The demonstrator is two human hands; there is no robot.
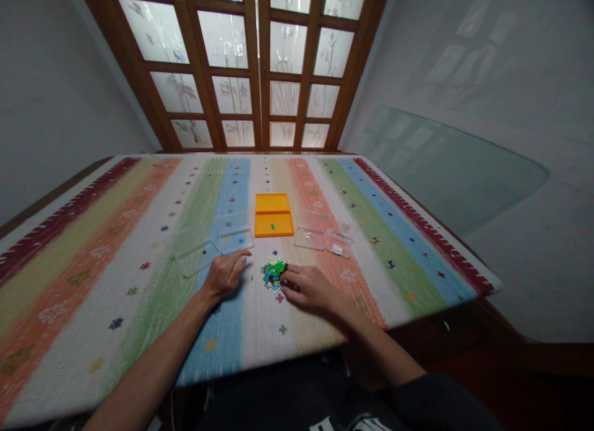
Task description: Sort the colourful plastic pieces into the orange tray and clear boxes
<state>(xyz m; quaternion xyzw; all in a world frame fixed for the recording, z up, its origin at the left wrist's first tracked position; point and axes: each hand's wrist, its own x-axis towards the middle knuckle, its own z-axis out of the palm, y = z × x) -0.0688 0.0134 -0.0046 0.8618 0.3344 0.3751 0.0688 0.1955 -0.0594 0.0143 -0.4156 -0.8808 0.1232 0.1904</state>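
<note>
A small heap of tiny coloured pieces [273, 273], mostly green and blue, lies on the striped tablecloth [139, 282] in front of me. My right hand [309, 287] rests beside the heap with its fingertips curled against the heap's right edge; whether it pinches a piece is hidden. My left hand [226, 273] lies flat on the cloth, fingers stretched toward the heap, holding nothing. It sits just below a clear plastic box [236, 239].
An orange tray [273, 215] stands behind the heap at the centre. Clear boxes flank it: two on the left [196, 257], two on the right [310, 238] [338, 245]. A wooden glazed door [260, 65] rises beyond the table's far edge.
</note>
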